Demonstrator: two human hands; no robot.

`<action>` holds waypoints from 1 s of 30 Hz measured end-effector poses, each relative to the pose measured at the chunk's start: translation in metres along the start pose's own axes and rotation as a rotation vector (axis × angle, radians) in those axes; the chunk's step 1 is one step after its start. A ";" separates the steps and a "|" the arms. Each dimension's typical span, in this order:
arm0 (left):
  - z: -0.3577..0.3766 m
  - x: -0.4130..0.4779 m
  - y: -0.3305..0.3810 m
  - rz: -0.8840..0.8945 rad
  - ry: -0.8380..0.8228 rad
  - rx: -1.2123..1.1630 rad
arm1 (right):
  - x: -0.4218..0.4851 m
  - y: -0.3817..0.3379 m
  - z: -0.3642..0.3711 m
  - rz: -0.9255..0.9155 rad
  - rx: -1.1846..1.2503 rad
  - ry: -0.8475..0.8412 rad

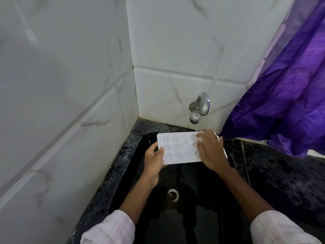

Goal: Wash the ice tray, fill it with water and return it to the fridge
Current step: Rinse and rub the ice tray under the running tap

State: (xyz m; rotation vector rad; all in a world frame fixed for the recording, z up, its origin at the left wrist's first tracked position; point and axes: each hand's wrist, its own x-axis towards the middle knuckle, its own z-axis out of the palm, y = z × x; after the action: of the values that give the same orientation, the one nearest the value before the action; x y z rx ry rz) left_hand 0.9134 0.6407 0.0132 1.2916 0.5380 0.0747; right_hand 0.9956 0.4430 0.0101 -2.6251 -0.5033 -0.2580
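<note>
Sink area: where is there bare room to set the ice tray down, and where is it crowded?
Free: speckled counter between sink rim and purple curtain; basin floor around the drain. Crowded: under the tap, left hand and right hand on the ice tray.

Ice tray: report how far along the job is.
Done: the ice tray is out at the black sink, with the tap running. In hand: washing; the left hand grips the tray's left end while the right hand rests its fingers on the cavities under the stream. Left: filling every cavity and returning it to the fridge, which is not in view.
</note>
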 end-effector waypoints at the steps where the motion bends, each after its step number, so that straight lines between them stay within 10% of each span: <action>1: 0.001 0.001 0.001 -0.003 0.002 -0.005 | 0.001 0.001 0.000 0.000 -0.004 0.024; 30: 0.010 0.015 0.014 -0.007 0.068 -0.057 | 0.007 -0.005 -0.004 0.085 -0.054 -0.147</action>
State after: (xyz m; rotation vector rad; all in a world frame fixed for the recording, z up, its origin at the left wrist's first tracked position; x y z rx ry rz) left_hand 0.9342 0.6406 0.0234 1.2351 0.5948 0.1280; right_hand 1.0000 0.4479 0.0174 -2.7232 -0.4364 -0.0525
